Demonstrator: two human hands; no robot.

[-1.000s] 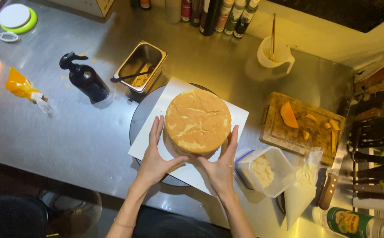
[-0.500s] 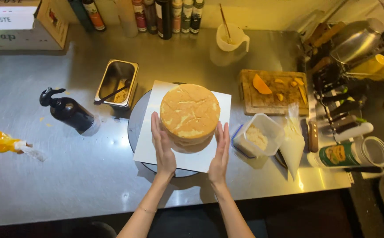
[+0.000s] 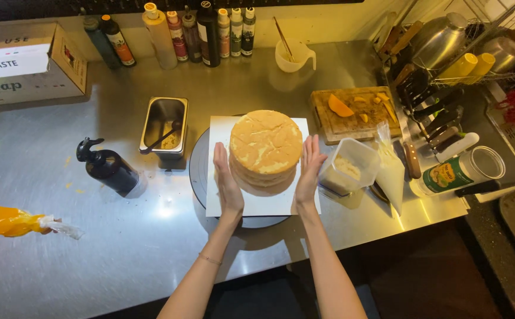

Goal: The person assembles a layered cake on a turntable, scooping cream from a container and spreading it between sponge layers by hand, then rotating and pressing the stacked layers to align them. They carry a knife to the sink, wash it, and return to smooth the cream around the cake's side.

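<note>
The round, pale golden stacked sponge cake (image 3: pixel 266 150) stands upright on a white square board (image 3: pixel 257 204), which lies on a dark round turntable (image 3: pixel 197 171) near the front edge of the stainless steel counter (image 3: pixel 121 248).

Hand state: the left hand (image 3: pixel 227 182) is flat and unclenched, fingers together and extended toward 12 o'clock, palm turned inward against the cake's 9 o'clock side. The right hand (image 3: pixel 308 172) mirrors it at the 3 o'clock side, also flat and unclenched. Both palms appear to touch the side wall; neither closes around anything.

Key relation: the cake lies directly between the two palms, equally near to each. Its axis is vertical; seen from above it is circular, so it has no long axis in plan and points in no direction.

Surroundings, taken from the cake:
- 9 o'clock: a rectangular steel pan (image 3: pixel 164 125) holding a spoon, then a black pump bottle (image 3: pixel 107 168) lying tilted.
- 8 o'clock, well apart: an orange-filled piping bag (image 3: pixel 21 222).
- 3 o'clock, just beside the right hand: a clear plastic tub (image 3: pixel 348 172) of pale filling.
- 1 o'clock: a wooden cutting board (image 3: pixel 355 113) with orange fruit pieces.
- 12 o'clock: a row of sauce bottles (image 3: pixel 198 29).
</note>
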